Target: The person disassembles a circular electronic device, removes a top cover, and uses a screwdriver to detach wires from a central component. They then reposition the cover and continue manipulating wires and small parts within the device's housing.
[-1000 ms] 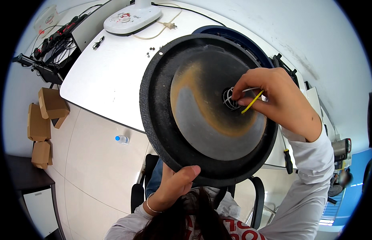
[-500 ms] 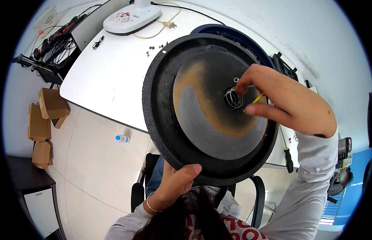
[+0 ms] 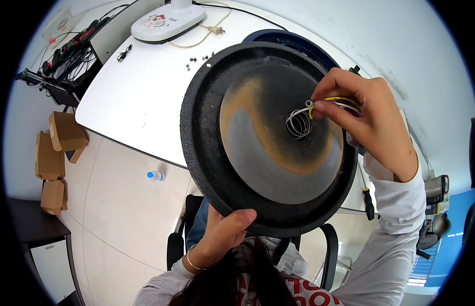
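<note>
A round black pan-like part is held up tilted in front of me, with a grey, brown-stained metal disc on its face. My left hand grips its lower left rim, thumb on top. From a hole in the disc's middle stands a coil spring. Over the disc's right part, my right hand pinches a yellow wire between thumb and forefinger. White wire loops beside the yellow one, and a small ring terminal shows at the fingertips.
Behind the part lies a dark blue round basin-like piece. A white appliance base, a plug and several small screws are on the white table. A screwdriver lies at the right edge. A bottle is on the floor.
My right hand has drawn back up and right from the spring, and the yellow and white wires now bow out at its fingers. The left hand and the black part have hardly moved.
</note>
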`<state>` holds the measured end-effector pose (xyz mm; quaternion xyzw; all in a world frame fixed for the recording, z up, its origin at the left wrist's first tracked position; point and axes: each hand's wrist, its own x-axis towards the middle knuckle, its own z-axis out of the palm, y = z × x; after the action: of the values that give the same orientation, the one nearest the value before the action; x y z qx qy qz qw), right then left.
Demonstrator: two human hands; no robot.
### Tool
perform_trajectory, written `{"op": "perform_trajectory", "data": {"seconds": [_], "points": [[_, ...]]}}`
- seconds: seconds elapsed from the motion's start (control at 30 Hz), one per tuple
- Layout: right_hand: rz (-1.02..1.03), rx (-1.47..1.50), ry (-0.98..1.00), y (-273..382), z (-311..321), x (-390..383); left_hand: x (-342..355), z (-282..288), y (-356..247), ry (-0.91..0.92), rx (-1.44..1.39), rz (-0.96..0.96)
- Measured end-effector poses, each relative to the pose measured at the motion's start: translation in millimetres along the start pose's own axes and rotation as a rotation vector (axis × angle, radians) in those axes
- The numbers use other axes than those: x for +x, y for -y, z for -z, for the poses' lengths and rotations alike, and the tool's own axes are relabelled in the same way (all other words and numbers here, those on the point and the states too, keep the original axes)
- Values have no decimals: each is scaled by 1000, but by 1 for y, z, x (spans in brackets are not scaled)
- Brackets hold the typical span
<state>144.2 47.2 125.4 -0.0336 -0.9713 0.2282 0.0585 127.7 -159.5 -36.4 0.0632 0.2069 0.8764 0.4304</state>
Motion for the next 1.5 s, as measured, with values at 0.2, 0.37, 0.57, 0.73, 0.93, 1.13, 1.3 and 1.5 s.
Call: {"op": "perform_trajectory", "data": {"seconds": [0.2,0.37,0.57,0.73,0.93,1.13,1.3,1.5], "points": [[-70,103,6,-1,-5,2,-1,2,3,-9,55,-5],[-67,-70,88,2,3,7,-1,-2,0,-9,17,10],[-57,-17,89,3,0,12,-1,-1,2,-20,56,11],[-56,67,25,-5,-9,10,-1,-2,1,-25,17,20],[45,3,-127,-7,-19,-7,-2,0,0,-27,-31,50],[253,-121,-158,-13,-20,-16,-2,1,-1,-47,-64,70],[256,-161,-227,-12,-27,-11,-1,0,1,-31,-31,45],[207,-144,-236,-14,-27,-14,-1,-2,-1,-18,-68,69]]}}
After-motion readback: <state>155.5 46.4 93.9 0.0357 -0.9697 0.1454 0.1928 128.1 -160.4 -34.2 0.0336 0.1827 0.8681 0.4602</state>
